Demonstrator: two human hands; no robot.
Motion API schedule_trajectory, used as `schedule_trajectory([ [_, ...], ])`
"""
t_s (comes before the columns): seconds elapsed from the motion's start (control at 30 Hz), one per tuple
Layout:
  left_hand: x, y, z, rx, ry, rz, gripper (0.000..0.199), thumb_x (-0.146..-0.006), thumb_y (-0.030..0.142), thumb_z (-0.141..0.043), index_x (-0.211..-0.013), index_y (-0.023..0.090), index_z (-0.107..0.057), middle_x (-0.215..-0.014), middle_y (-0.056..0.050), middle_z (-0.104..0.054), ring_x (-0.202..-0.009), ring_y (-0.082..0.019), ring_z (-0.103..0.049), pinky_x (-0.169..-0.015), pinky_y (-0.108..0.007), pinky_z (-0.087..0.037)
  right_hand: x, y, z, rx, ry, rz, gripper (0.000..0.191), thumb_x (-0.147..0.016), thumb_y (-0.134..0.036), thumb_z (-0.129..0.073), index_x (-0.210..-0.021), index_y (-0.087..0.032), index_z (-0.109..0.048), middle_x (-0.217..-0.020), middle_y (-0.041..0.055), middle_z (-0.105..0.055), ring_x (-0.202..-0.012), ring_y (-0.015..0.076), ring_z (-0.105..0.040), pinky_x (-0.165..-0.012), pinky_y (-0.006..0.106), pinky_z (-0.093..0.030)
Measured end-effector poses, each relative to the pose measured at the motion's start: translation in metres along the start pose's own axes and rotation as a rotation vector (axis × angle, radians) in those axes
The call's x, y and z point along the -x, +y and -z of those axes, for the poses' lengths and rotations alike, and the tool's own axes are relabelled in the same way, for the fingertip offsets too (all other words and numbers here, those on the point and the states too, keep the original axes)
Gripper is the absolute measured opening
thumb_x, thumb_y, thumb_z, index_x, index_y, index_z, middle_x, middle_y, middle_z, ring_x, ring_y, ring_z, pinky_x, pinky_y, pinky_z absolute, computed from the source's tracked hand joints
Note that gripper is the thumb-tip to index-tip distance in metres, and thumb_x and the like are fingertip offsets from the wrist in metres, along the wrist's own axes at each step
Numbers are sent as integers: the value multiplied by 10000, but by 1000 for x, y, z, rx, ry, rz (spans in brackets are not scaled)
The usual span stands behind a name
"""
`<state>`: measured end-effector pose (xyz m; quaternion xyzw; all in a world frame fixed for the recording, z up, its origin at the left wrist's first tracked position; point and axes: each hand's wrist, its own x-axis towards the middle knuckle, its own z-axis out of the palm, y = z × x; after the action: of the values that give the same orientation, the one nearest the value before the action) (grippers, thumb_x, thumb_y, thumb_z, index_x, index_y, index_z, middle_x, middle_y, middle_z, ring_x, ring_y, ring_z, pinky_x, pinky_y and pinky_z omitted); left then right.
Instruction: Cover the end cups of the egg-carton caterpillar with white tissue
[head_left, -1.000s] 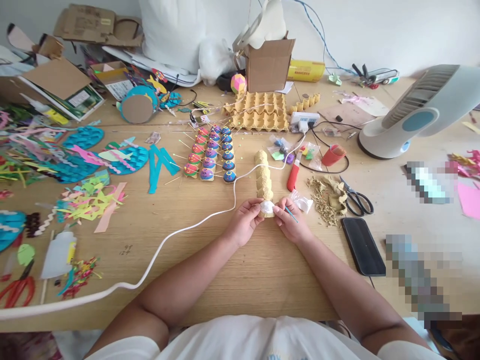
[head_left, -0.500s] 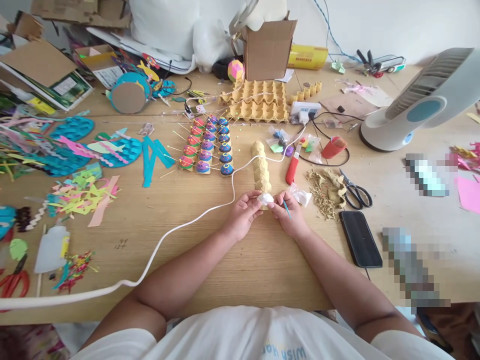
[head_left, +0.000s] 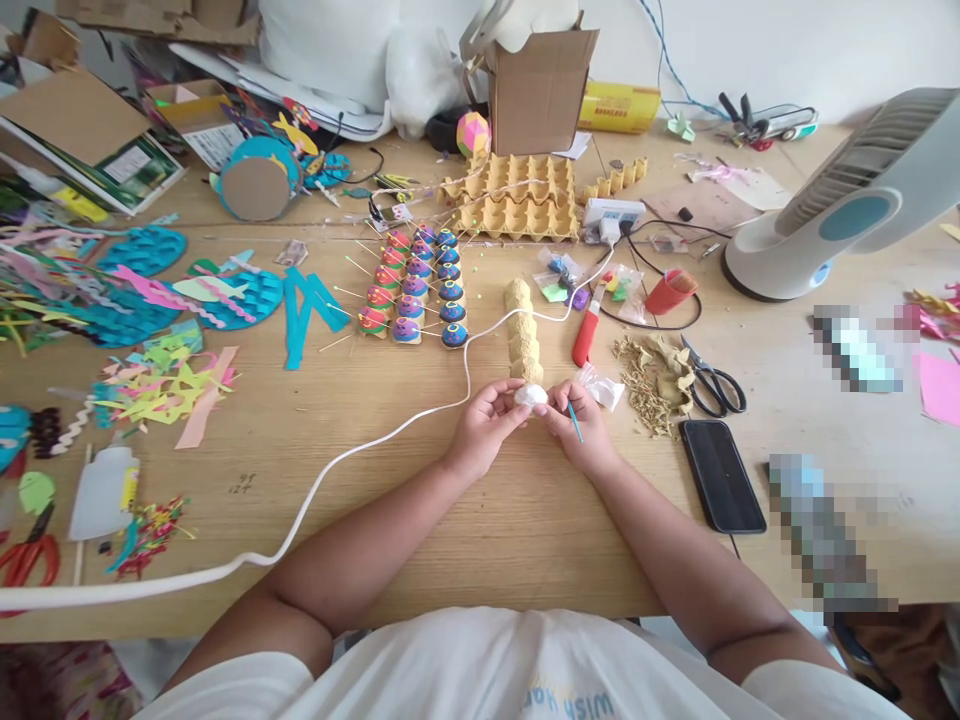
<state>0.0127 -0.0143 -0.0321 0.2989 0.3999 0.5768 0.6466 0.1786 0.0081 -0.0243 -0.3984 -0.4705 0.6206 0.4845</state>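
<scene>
A tan egg-carton strip point(head_left: 523, 335) runs away from me on the table, and white clay point(head_left: 531, 395) covers its near end. My left hand point(head_left: 484, 428) is closed at the left of this end, fingers and thumb pressed on the white clay. At the right side, my right hand point(head_left: 583, 432) has its thumb and finger against the clay, and a thin blue stick point(head_left: 574, 421) is held in its fingers. A torn white packet point(head_left: 601, 388) lies just beyond my right hand.
A white cable point(head_left: 382, 437) crosses the table and the strip. Painted egg-cup rows point(head_left: 409, 290) stand left of the strip. To the right are a red cutter point(head_left: 586, 335), carton scraps point(head_left: 660, 385), scissors point(head_left: 716, 385), a phone point(head_left: 722, 477) and a fan point(head_left: 817, 220).
The white clay looks slightly rounder and shows more between the fingers. Both hands stay nearly in place. The camera view has shifted slightly.
</scene>
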Motion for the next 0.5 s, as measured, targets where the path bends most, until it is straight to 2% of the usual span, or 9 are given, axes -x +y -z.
schedule_trajectory([
  [0.33, -3, -2, 3, 42, -45, -5, 601, -687, 401, -1031, -1190, 226, -753, -982, -16, -807, -907, -121, -724, -825, -248, -555, -1, 1, 1, 33, -10, 26, 601, -738, -447, -999, -753, -249, -432, -708, -79, -509, -570, 84, -403, -533, 270, -300],
  [0.5, -2, -3, 3, -7, -32, -42, 583, -701, 399, -1021, -1173, 218, -730, -920, -13, -788, -857, -130, -716, -813, -267, -547, -1, 1, 0, 41, -20, 53, 592, -738, -448, -1002, -748, -248, -445, -699, -79, -508, -567, 87, -421, -529, 272, -316],
])
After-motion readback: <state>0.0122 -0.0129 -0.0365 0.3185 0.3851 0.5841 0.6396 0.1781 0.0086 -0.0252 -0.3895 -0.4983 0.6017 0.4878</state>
